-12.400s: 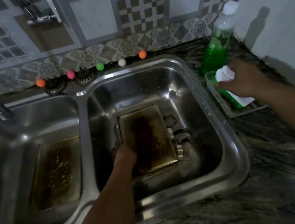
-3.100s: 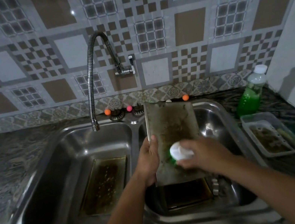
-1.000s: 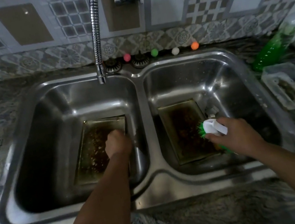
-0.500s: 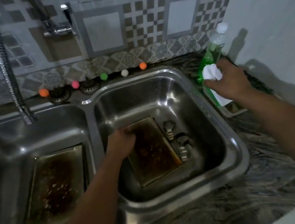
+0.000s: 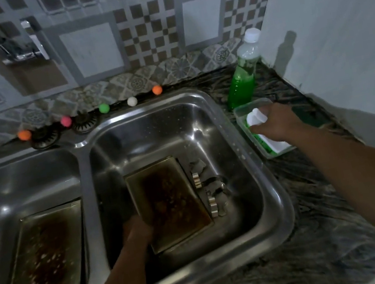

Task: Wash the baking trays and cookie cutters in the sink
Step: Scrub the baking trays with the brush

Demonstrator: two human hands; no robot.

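Note:
A stained baking tray lies tilted in the right sink basin. My left hand grips its near left edge. Metal cookie cutters lie to the right of that tray on the basin floor. A second dirty tray rests flat in the left basin. My right hand holds a white-handled scrub brush with green bristles, lowered into a clear plastic container on the counter to the right of the sink.
A bottle of green dish liquid stands behind the container near the white wall. Small coloured balls line the sink's back rim beside two drain strainers. Dark marbled counter runs along the right and front.
My right hand has brought the brush down from beside the bottle into the plastic container. My left hand slid from the tray's far end to its near left edge.

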